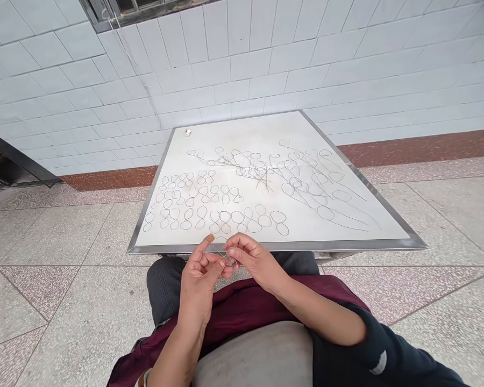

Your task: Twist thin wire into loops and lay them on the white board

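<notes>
My left hand [204, 269] pinches a thin looped wire [233, 262] between thumb and fingers, just over the near edge of the table. Its index finger points up and has a tan covering on the tip. My right hand [248, 257] is closed on the same wire from the other side, thumb against fingers. Part of the wire is hidden behind the fingers. Beyond my hands, several wire figure-eights [201, 217] lie in rows on the white tabletop.
The white table [237, 129] has a metal rim and stands against a tiled wall [250, 70]. Long-tailed wire loops [326, 212] spread over its right side, some overlapping. A small red-and-white object [188, 133] lies at the far left corner. My knees are under the near edge.
</notes>
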Tool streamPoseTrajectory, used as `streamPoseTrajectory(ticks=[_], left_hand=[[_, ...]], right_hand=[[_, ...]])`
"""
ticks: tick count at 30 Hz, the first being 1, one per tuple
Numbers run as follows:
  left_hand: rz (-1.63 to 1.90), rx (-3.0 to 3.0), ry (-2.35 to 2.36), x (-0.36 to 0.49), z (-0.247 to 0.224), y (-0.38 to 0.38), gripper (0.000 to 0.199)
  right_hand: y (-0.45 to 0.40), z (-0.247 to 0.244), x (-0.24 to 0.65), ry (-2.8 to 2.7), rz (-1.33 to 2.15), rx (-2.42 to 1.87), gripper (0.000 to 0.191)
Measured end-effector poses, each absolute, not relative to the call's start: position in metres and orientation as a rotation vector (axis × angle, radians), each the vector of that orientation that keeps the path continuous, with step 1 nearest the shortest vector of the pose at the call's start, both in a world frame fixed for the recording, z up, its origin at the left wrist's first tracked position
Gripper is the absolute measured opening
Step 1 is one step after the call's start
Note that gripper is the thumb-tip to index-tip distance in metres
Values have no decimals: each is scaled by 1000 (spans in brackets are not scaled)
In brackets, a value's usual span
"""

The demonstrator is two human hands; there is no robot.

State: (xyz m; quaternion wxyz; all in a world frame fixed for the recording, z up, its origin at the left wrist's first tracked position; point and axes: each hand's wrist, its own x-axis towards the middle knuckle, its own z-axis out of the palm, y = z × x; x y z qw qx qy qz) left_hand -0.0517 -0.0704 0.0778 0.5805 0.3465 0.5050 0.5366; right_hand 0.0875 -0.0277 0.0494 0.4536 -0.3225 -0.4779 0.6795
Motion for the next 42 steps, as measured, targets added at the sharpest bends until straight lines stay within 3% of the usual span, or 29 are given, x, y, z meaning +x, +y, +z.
streamPoseTrajectory(ticks=[5,19,31,37,42], left_hand=[[1270,804,1190,-54,77,-70,58],[1229,1213,1487,-51,88,-73,60],[1390,1471,1668,-47,78,-72,56],[1412,1440,1664,-47,78,-69,64],[1337,1420,1680,-47,79,-71,65]], right_hand=[[-27,54,99,-1333,1820,-686,25],[-31,62,94,-1344,1659,-953,23],[-33,57,88,-1189,1678,-885,23],[-34,52,86,-1118,1612,-808,28],[-37,51,86,-1283,1492,-844,12]])
